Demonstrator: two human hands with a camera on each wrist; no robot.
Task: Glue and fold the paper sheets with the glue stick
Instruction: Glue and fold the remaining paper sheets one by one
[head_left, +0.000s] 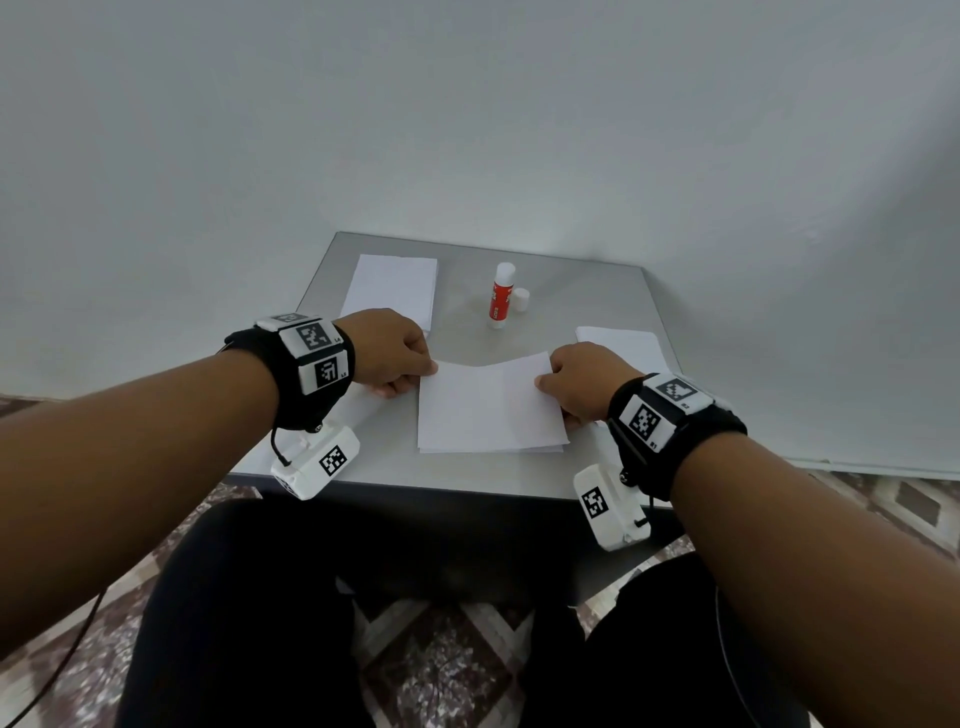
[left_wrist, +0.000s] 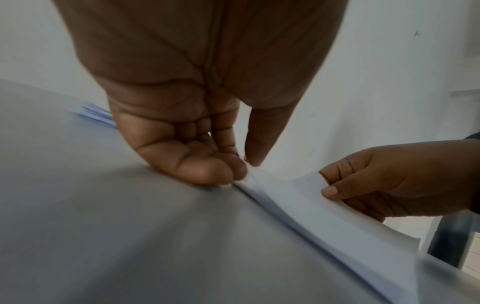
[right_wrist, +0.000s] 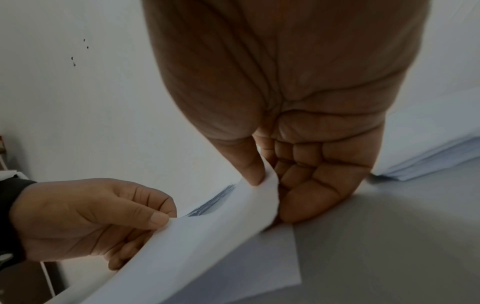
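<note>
So the white paper sheet (head_left: 491, 408) being worked on sits dead centre at the near edge of the grey tabletop (head_left: 587, 291), right in front of the person, and both hands have it. The left hand (head_left: 389, 353) pinches the far left corner between thumb and fingers, and the right hand (head_left: 584, 384) pinches the far right corner the same way. Its near edge lies flat on what looks like another sheet or two, while the far edge is lifted and sags a bit in the middle. The far edge runs left to right between the hands, so I'd guess the fold goes toward the body, far edge down onto near edge, and neither hand is really closer, it's symmetrical.

There's not much room on the near side, the sheet nearly reaches the tabletop's front edge. Further back, the red and white glue stick (head_left: 502, 296) stands upright and uncapped, with its little white cap (head_left: 521, 300) just beside it, a bit closer to the right hand. A white paper stack (head_left: 392, 288) lies back left, and another white paper pile (head_left: 623, 345) peeks out behind the right hand
</note>
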